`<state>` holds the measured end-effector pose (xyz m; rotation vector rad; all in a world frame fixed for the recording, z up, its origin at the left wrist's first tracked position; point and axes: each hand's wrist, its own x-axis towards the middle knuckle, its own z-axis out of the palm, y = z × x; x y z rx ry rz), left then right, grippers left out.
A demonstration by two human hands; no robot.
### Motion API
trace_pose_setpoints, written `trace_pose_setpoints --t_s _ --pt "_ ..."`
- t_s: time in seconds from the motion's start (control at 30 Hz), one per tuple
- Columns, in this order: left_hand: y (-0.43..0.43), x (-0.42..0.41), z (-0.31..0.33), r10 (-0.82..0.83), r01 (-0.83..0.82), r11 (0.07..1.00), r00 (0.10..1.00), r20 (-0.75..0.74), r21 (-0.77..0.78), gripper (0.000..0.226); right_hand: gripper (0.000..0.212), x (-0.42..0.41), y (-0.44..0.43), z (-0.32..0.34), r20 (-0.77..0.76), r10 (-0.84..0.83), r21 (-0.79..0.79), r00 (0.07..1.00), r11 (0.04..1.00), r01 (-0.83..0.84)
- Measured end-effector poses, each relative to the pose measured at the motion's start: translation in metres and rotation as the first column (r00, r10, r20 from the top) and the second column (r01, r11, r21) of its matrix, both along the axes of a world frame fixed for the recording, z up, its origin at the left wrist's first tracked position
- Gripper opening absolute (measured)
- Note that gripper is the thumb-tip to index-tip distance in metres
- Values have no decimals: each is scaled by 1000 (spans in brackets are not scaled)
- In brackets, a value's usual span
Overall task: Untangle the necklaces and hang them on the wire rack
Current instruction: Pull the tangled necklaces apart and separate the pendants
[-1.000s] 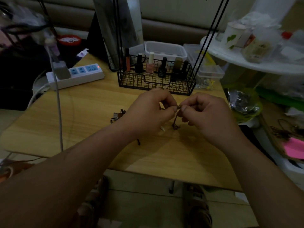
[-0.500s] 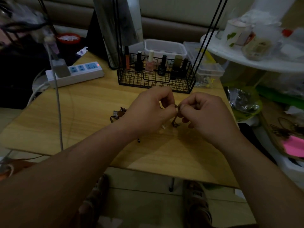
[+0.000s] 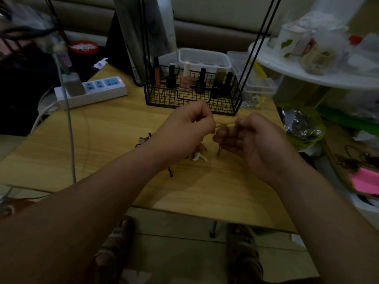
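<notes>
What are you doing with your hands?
A person is untangling necklaces at a wooden table. The left hand and right hand each pinch a thin cord, stretched between them above the table. A small charm dangles below the right hand. More tangled pieces lie by the left wrist.

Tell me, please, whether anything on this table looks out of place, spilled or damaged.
Only the necklaces stand out: they lie in a small bunched heap on the table beside the left hand, not hung up. That hand and the right hand pinch a thin cord stretched between them. Nothing looks spilled or broken.
</notes>
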<state>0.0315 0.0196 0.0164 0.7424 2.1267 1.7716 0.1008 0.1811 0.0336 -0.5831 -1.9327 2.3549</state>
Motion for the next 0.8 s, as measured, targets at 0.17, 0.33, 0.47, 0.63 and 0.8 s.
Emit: trace_pose_setpoints --t_s 0.17,0.33,0.47,0.63,0.8 --pt "0 3 3 -15 2 996 991 134 90 13 18 -1 0 0 24 -56 -149 998 987 59" --pt "2 3 0 -23 7 997 979 203 76 14 19 -2 -2 -1 4 -69 -71 998 995 69" --pt "3 5 1 -4 -17 996 974 225 93 19 19 -4 1 -1 -23 -128 -130 991 984 124" --pt "4 4 0 -5 -30 992 962 272 124 19 12 -5 5 -1 -32 -195 -189 980 964 186" --pt "6 7 -2 -49 34 998 963 265 62 6 10 -6 2 -1 -42 -156 -169 987 975 147"
